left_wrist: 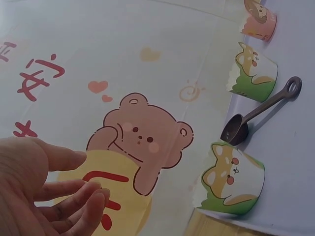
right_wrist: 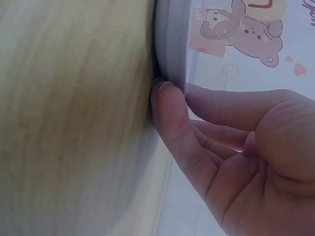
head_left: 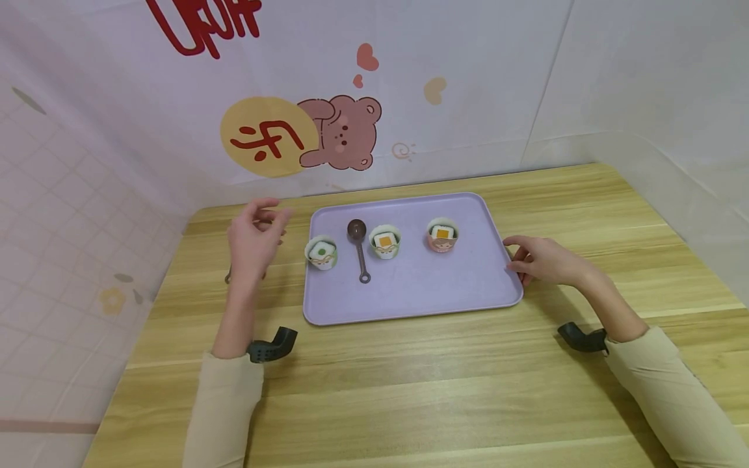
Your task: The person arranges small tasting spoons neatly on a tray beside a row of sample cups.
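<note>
Pale sheeting (head_left: 480,39) printed with a pink bear (head_left: 351,133) stands behind a wood-grain bench (head_left: 409,390). From the head camera I see a lilac tray (head_left: 433,286) lying on the bench between both hands. On it stand a green cup (head_left: 322,261) at the left edge, a second green cup (head_left: 385,251) near the middle and a pink cup (head_left: 442,244) farther right, each with a white block inside; a brown spoon (head_left: 359,247) lies between the green two. My left hand (head_left: 254,237) is raised left of the tray; my right hand (head_left: 547,260) is at its right edge.

Through the left wrist camera, those fingers curve loosely, thumb apart, holding nothing.

On the right wrist camera, I have the tray's rim pinched between thumb and fingers, almost closed.
</note>
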`<action>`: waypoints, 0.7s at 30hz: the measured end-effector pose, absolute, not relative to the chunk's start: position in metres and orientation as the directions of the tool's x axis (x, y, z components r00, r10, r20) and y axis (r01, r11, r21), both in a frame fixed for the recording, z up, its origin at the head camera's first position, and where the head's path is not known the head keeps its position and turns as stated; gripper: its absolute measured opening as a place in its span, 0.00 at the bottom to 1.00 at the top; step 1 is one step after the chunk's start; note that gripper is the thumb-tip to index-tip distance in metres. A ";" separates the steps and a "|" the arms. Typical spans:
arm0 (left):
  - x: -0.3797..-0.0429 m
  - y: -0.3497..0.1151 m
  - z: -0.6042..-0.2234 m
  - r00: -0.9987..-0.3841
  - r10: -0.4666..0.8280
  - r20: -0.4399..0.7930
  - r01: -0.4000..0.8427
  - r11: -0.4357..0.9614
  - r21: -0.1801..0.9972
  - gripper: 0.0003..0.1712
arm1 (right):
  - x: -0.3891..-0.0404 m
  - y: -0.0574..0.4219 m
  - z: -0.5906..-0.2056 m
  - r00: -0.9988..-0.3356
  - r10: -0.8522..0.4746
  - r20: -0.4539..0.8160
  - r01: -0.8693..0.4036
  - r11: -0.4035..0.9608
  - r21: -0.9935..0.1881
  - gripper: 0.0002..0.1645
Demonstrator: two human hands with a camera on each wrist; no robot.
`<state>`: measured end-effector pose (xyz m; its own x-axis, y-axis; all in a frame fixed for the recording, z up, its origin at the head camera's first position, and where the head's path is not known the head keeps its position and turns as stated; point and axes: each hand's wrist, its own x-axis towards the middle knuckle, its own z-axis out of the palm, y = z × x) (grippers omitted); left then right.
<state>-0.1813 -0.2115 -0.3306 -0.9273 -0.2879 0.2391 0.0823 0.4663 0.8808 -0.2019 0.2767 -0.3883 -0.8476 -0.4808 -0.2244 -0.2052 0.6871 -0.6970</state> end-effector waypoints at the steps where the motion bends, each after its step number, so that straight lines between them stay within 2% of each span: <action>1: -0.181 -0.212 -0.331 -0.927 -0.291 0.238 0.081 0.465 0.881 0.24 | -0.202 0.277 -0.388 -0.848 -0.481 -0.224 -0.205 0.687 -0.697 0.32; 21: -0.188 -0.235 -0.338 -0.925 -0.340 0.169 0.023 0.394 0.919 0.24 | -0.203 0.278 -0.389 -0.845 -0.488 -0.219 -0.217 0.687 -0.693 0.32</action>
